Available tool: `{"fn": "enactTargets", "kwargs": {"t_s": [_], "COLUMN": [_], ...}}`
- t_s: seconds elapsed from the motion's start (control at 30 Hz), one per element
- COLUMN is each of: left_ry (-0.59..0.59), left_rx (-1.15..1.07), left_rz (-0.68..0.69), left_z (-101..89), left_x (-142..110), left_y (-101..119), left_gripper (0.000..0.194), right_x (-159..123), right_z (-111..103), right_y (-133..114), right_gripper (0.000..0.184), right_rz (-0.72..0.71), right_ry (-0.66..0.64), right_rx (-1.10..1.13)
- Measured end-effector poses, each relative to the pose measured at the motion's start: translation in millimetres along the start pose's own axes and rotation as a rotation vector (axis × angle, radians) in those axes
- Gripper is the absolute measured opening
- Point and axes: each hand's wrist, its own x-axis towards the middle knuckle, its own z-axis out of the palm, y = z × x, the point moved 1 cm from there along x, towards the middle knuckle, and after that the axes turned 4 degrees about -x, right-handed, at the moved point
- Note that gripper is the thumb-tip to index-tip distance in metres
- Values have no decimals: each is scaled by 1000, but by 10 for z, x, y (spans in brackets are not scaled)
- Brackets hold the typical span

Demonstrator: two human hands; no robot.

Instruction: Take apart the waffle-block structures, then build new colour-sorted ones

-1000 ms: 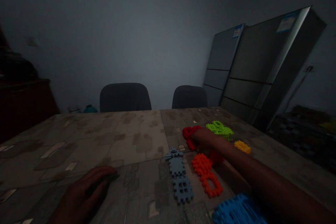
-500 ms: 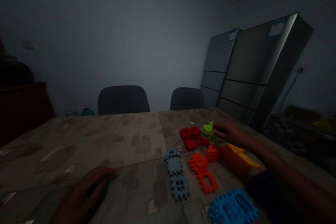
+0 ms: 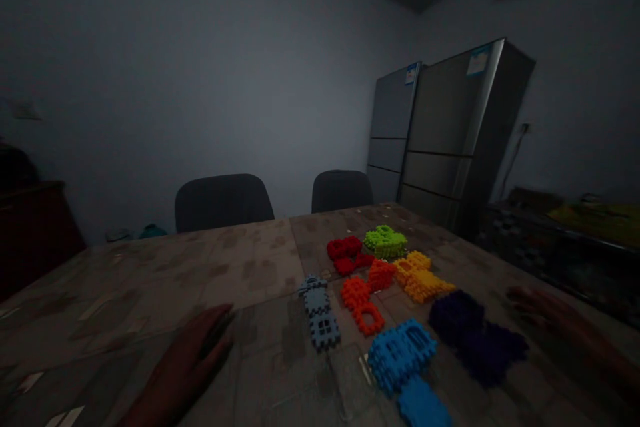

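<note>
My left hand (image 3: pixel 187 360) rests on the table, fingers stretched forward and nothing in them. Over at the table's right side, my right hand (image 3: pixel 555 320) is open and holds nothing, just right of the dark purple blocks (image 3: pixel 475 337). Toothed plastic building blocks lie grouped by colour: blue blocks (image 3: pixel 403 353) near the front, grey blocks (image 3: pixel 320 313) nearest my left hand, orange blocks (image 3: pixel 363 300) in the middle. Beyond them are yellow blocks (image 3: pixel 423 277), red blocks (image 3: pixel 345 253) and lime green blocks (image 3: pixel 385 241). The room is dim.
A patterned cloth covers the table (image 3: pixel 240 267). Behind its far edge stand two dark chairs (image 3: pixel 225 200) (image 3: pixel 343 190). A grey refrigerator (image 3: pixel 440 133) is at the back right, and a cluttered low surface (image 3: pixel 590 227) lies to the right.
My right hand has left the lime green blocks and drawn back to the right, beside the purple ones. The view has turned slightly right. My left hand stays on the table.
</note>
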Motion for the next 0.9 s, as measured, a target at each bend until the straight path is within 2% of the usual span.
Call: {"fn": "enactTargets", "kwargs": {"t_s": [0.07,0.17,0.3,0.47,0.63,0.9], "left_ry": [-16,-34,-99,-123,-132,-106], "left_rx": [-39,-153,-270,-386,-425,-415], "left_rz": [5,40,41,-32,-54,-34], "left_z": [126,314,533,786,898,898], "left_x": [16,68,166,211,178,163], "left_y": [205,585,1015,1383,1605,1682], "left_gripper": [48,50,53,60,60,62], "right_x": [-79,-144,-163,-162,-135,-102], "right_z": [78,206,296,355,404,497], "right_y": [189,295,209,111,151,213], "right_gripper": [53,51,53,68,74,71], "right_rz": [54,61,-6,-77,-122,-185], "right_ry": [-51,-72,-83,-88,-123,-153], "right_rx": [108,182,166,53,32,-75]}}
